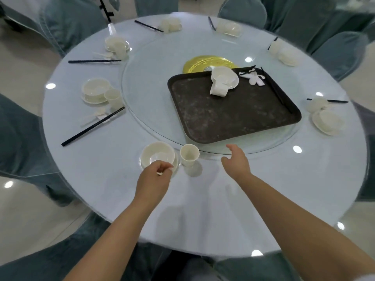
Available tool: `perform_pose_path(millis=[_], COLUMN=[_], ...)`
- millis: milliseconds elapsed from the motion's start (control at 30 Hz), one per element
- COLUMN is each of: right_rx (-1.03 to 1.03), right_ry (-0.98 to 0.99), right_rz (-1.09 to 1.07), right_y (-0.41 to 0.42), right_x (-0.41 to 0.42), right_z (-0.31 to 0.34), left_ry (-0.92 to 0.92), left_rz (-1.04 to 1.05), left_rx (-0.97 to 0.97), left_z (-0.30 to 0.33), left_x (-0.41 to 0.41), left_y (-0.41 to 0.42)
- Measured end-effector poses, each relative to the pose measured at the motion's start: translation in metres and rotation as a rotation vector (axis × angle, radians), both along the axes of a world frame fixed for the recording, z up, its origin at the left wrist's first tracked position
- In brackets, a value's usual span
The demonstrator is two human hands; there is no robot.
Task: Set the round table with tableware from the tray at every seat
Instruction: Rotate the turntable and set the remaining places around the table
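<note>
One dark tray [233,116] near the middle of the round table [203,199], sitting on a glass turning plate [146,102]. On the tray's far end, a white bowl [225,78] tipped on its side with a white cup [218,90] lying against it, white spoons [256,79] in the far corner, and black chopsticks [274,89] along the right edge. Just past the tray, a shiny gold disc [199,62]. At the near seat, a bowl on a small plate [158,156] with an upright cup [189,155] just beside it on the right. Left hand [155,179] over the near edge of that plate, fingers curled in and pinching something small and white, too small to tell what. Right hand [236,161] near the rim of the glass turning plate, fingers loose and a little spread, holding nothing. Around the table, more seats with bowls, cups and chopsticks: two on the left [95,92] [117,45], two at the far side [170,25] [229,28], two on the right [284,52] [326,118]. Blue-green covered chairs [67,21] all around the table.
</note>
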State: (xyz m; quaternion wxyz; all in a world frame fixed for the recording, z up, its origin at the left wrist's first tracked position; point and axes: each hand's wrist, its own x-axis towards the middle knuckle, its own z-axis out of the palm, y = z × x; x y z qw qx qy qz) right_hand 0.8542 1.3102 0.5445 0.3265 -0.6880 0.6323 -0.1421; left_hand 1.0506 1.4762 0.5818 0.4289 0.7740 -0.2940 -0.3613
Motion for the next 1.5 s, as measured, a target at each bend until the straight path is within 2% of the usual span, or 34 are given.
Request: perform_pose_path(millis=[267,367,533,700,1133,1233,1333,1400,1500], right_rx=[0.025,0.068,0.012,-0.051,-0.023,-0.019,0.018,-0.025,-0.120], right_ry=[0.446,0.543,0.661,0.665,0.557,0.473,0.272,0.232,0.321], right_rz=[0.232,0.305,0.368,0.381,0.424,0.477,0.515,0.484,0.317], right_y=[-0.070,-0.091,-0.120,-0.117,-0.087,-0.081,-0.088,-0.097,-0.116], right_x=[-0.032,-0.038,-0.041,-0.045,-0.007,0.005,0.003,-0.006,-0.028], right_z=[-0.006,-0.006,-0.010,-0.013,-0.012,-0.013,-0.008,-0.006,-0.009], left_ry=[-0.026,-0.016,0.000,0.021,-0.009,0.007,-0.008,-0.015,-0.017], left_rz=[-0.005,-0.013,0.002,0.016,-0.070,-0.065,-0.060,-0.064,-0.052], left_rx=[0.019,0.033,0.056,0.080,0.114,0.114,0.120,0.119,0.114], left_z=[0.013,0.016,0.010,0.007,0.019,0.017,0.016,0.016,0.014], left_x=[-0.010,-0.015,-0.022,-0.032,-0.048,-0.044,-0.036,-0.029,-0.017], left_y=[-0.029,-0.044,-0.065,-0.075,-0.104,-0.109,-0.114,-0.118,-0.125])
